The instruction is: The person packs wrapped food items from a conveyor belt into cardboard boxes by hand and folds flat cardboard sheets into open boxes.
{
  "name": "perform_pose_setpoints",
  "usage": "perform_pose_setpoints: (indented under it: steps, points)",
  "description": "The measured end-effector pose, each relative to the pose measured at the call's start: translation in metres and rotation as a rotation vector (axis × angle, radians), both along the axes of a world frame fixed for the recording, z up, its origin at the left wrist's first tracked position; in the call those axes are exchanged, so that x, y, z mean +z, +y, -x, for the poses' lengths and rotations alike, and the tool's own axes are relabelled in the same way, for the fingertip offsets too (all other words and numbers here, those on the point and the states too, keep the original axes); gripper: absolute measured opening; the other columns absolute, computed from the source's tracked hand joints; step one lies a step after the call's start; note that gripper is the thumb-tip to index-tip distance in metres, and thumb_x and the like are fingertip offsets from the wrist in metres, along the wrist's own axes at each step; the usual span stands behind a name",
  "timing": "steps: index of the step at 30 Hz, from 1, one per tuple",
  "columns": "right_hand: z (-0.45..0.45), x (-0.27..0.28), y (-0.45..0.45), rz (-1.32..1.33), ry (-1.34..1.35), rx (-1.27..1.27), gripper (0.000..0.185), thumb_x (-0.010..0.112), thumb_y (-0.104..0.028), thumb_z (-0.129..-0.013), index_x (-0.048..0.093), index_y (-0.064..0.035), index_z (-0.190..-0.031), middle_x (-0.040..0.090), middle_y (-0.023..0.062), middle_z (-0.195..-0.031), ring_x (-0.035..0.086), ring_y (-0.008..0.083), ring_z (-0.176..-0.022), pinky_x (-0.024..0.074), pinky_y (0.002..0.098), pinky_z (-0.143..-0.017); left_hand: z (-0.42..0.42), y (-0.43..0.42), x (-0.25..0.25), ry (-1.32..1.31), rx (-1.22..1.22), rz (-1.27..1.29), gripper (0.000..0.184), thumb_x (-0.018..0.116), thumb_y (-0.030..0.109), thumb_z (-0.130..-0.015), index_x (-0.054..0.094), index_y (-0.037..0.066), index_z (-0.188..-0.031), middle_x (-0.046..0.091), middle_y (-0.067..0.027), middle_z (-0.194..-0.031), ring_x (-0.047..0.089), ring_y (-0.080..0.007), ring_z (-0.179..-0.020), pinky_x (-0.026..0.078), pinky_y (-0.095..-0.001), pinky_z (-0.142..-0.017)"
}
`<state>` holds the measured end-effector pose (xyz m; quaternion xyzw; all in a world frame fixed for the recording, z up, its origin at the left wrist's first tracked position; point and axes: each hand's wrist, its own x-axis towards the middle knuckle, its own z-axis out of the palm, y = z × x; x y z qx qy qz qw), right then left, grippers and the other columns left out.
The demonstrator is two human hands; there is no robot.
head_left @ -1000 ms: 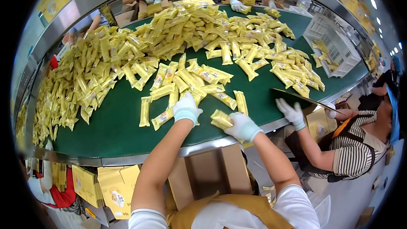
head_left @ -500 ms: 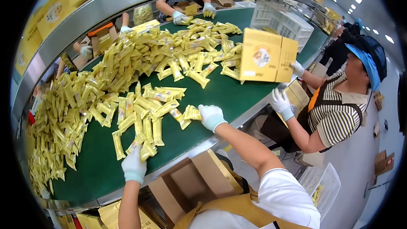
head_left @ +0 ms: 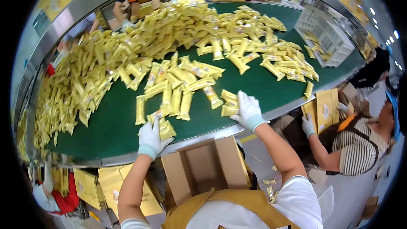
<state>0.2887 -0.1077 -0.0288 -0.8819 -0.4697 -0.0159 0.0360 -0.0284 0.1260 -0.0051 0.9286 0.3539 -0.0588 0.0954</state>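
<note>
My left hand (head_left: pixel 151 139), in a white glove, lies at the near edge of the green table, its fingers spread beside a few yellow packets (head_left: pixel 166 129). My right hand (head_left: pixel 249 109), also gloved, rests on the green surface with its fingers apart, touching a small group of yellow packets (head_left: pixel 229 103) on its left. Between and beyond my hands lies a loose cluster of packets (head_left: pixel 176 85). Below the table edge, in front of my body, stands an open cardboard box (head_left: pixel 203 167).
A large heap of packets (head_left: pixel 169 29) covers the far side. A white crate (head_left: pixel 328 36) lies tipped at the right. A co-worker in stripes (head_left: pixel 354 146) handles a yellow carton (head_left: pixel 327 108). Flattened cartons (head_left: pixel 87 186) stand lower left. Other people work across the table.
My view has turned back to the right. My right hand has let its packets rest on the table and its fingers have opened. The co-worker's carton has moved down off the table.
</note>
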Motion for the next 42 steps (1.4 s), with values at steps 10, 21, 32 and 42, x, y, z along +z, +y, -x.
perform_pose_setpoints:
  steps: [10, 21, 32, 42]
  points:
    - [-0.029, 0.051, 0.083, -0.080, 0.776, -0.105, 0.087, 0.083, -0.067, -0.059, 0.070, 0.0021, -0.109, 0.073, 0.0205, -0.101, 0.071, 0.0304, -0.093, 0.0557, 0.0354, -0.085, 0.014, -0.007, -0.012, -0.031, -0.063, -0.034, 0.116, 0.084, 0.062, -0.063, 0.039, -0.005, -0.146, 0.055, -0.0213, -0.129, 0.053, -0.0363, -0.119, 0.039, -0.0446, -0.106]
    - [0.039, 0.032, 0.143, 0.209, 0.443, 0.019, 0.100, 0.079, -0.069, -0.060, 0.060, 0.0002, -0.129, 0.060, 0.0240, -0.130, 0.054, 0.0401, -0.122, 0.0461, 0.0432, -0.103, 0.012, 0.099, 0.015, -1.021, 0.445, 1.007, 0.050, 0.077, 0.026, -0.089, 0.060, 0.001, -0.129, 0.070, -0.0052, -0.113, 0.067, -0.0142, -0.097, 0.055, -0.0301, -0.084]
    - [0.006, 0.023, 0.050, 0.125, 0.282, 0.374, 0.094, 0.087, -0.047, -0.058, 0.054, -0.0005, -0.133, 0.042, 0.0263, -0.139, 0.051, 0.0447, -0.122, 0.0453, 0.0467, -0.105, -0.037, 0.117, -0.015, -0.169, 0.236, 0.307, 0.084, 0.090, 0.056, -0.055, 0.070, -0.007, -0.107, 0.072, -0.0245, -0.106, 0.072, -0.0323, -0.099, 0.057, -0.0376, -0.088]
    - [0.022, 0.001, 0.029, -0.136, 0.090, 0.425, 0.083, 0.081, -0.050, -0.063, 0.054, -0.0060, -0.128, 0.052, 0.0180, -0.121, 0.054, 0.0342, -0.113, 0.0447, 0.0443, -0.097, 0.047, 0.072, -0.013, 0.031, 0.429, -0.072, 0.103, 0.083, 0.060, -0.064, 0.047, 0.000, -0.139, 0.044, -0.0212, -0.146, 0.048, -0.0347, -0.130, 0.043, -0.0434, -0.106]
